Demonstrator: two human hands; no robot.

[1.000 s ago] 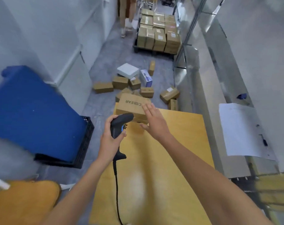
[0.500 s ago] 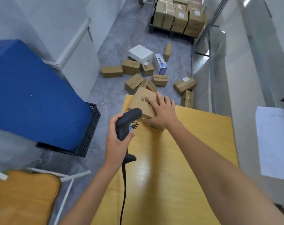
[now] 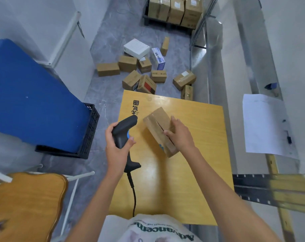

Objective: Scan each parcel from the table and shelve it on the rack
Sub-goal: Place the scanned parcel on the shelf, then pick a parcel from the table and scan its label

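The parcel [image 3: 159,131], a brown cardboard box with a taped seam along its top, sat tilted over the middle of the yellow worktop [image 3: 200,172]; whether its lower end touched the surface could not be told. The right hand [image 3: 180,135] held the parcel from its right side, fingers curled over the top edge and thumb pressed on the upper face. Just left of the parcel, the left hand [image 3: 116,147] gripped a black handheld scanner [image 3: 123,132] by its handle, the scanner's head pointing toward the far edge of the worktop, near black printed characters [image 3: 135,109] on the wood. A black cable [image 3: 133,194] ran from the scanner's base toward the near edge of the worktop. Beyond the far edge of the worktop, loose cardboard boxes [image 3: 144,74] lay scattered on the grey floor. Right of the worktop stood the metal rack [image 3: 221,84], a white sheet of paper [image 3: 265,124] resting on it. Left of the worktop a blue cover [image 3: 29,98] lay over a black crate [image 3: 89,131].
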